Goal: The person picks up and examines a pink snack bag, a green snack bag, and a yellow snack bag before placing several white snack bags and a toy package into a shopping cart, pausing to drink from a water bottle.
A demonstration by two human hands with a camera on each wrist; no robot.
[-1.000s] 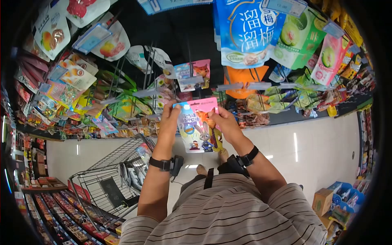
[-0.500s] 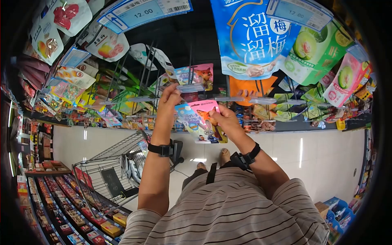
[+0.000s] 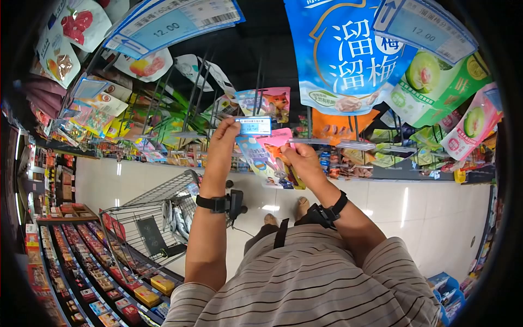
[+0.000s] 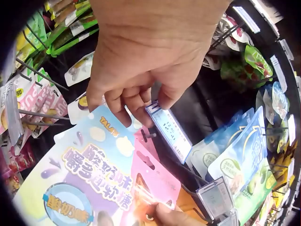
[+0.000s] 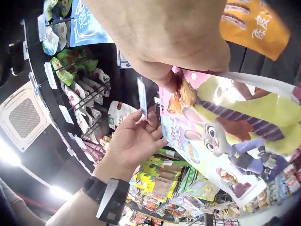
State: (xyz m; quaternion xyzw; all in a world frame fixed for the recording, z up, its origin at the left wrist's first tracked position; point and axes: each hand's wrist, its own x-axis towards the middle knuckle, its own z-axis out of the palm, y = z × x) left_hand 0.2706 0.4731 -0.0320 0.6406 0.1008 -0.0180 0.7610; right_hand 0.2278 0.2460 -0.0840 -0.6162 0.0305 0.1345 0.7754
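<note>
My left hand [image 3: 221, 140] pinches the edge of a small blue-and-white price tag [image 3: 255, 126] at the front of a shelf hook, thumb on one side and fingers behind. In the left wrist view the tag [image 4: 170, 132] is tilted, with print on its face. My right hand [image 3: 305, 164] holds a blue-and-pink candy pouch [image 3: 260, 161] by its upper side, just below the tag. The pouch [image 5: 225, 141] carries a cartoon rabbit and fox. Behind the tag hangs a similar blue-and-pink pouch [image 3: 278, 103].
A large blue snack pouch [image 3: 348, 60] hangs at upper right, beside a green melon pouch [image 3: 430, 82]. Another price tag [image 3: 174, 27] juts out at upper left. A wire shopping cart [image 3: 147, 223] stands at left on the pale tiled floor [image 3: 381, 218].
My left hand has let go of the pouch and moved up to the price tag, turning its face upward. The right hand keeps the pouch, now tilted. The view has shifted closer to the shelf.
</note>
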